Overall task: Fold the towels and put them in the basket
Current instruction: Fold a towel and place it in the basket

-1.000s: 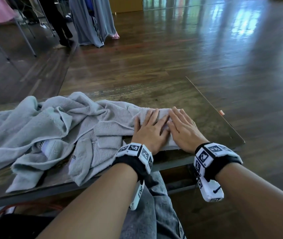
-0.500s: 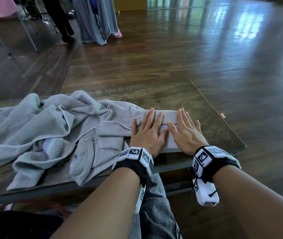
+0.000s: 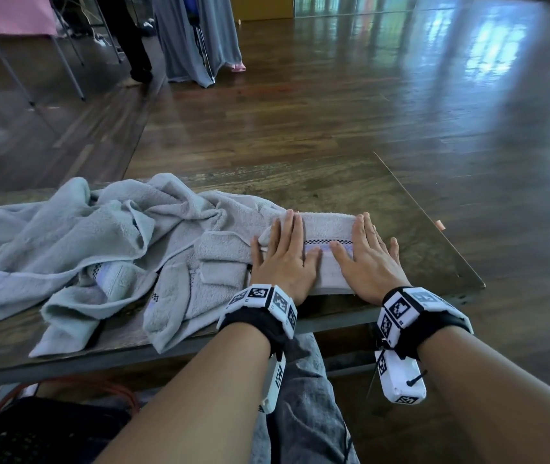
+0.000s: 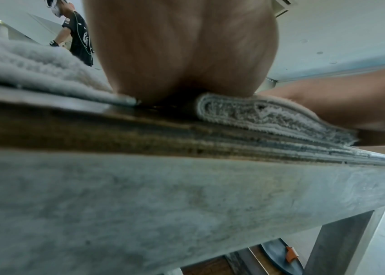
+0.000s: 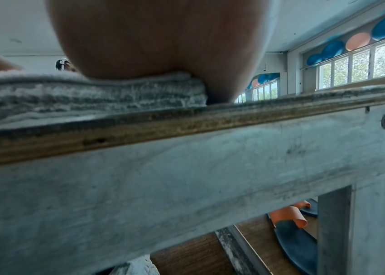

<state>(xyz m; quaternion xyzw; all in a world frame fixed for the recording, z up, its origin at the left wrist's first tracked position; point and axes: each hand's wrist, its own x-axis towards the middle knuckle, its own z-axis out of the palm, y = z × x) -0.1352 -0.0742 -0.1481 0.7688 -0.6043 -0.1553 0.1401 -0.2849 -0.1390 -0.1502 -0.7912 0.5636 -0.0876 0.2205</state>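
A folded grey towel (image 3: 328, 229) with a checkered stripe lies near the table's front right edge. My left hand (image 3: 287, 252) lies flat on its left end, fingers straight. My right hand (image 3: 365, 254) presses flat on its right end. The wrist views show both palms (image 4: 182, 55) (image 5: 158, 37) on the towel's layered edge (image 4: 269, 115) (image 5: 88, 94). A heap of unfolded pale towels (image 3: 66, 246) spreads to the left. A dark basket (image 3: 32, 430) sits below the table at the lower left.
The wooden table (image 3: 400, 212) has bare surface behind and right of the folded towel. An orange cable (image 3: 112, 390) lies by the basket. People and table legs (image 3: 183, 38) stand far back on the wooden floor.
My two hands have slid apart along the folded towel, left hand leftward and right hand rightward, uncovering its middle and checkered stripe.
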